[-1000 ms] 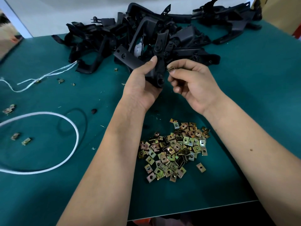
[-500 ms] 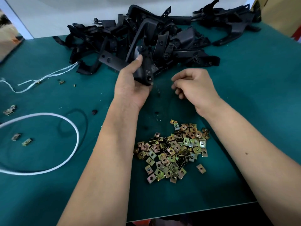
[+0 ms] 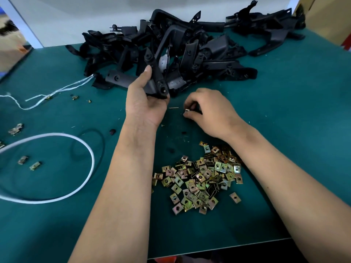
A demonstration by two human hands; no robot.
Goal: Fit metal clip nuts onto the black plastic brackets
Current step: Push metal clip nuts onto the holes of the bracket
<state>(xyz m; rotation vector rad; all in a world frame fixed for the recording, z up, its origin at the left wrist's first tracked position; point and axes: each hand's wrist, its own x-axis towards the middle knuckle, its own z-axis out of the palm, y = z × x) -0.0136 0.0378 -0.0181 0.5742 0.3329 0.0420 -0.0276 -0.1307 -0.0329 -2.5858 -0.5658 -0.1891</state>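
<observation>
My left hand [image 3: 146, 103] grips a black plastic bracket [image 3: 154, 80], held up just in front of the big pile of black brackets [image 3: 190, 52] at the back of the table. My right hand [image 3: 210, 111] is low over the green table top, fingers curled, pinching a small metal clip nut [image 3: 187, 110] at its fingertips. A heap of several brass-coloured clip nuts [image 3: 201, 177] lies between my forearms, nearer the front edge.
A white cord loop [image 3: 89, 162] and a thin black ring [image 3: 102, 141] lie at the left. Loose clip nuts [image 3: 28, 163] and white string [image 3: 57, 91] are scattered on the left. More brackets [image 3: 269, 27] sit at the back right. The table's front edge [image 3: 228, 249] is close.
My left hand carried the bracket left and back toward the pile. My right hand left the bracket, dropped to the table surface and now pinches a clip nut there.
</observation>
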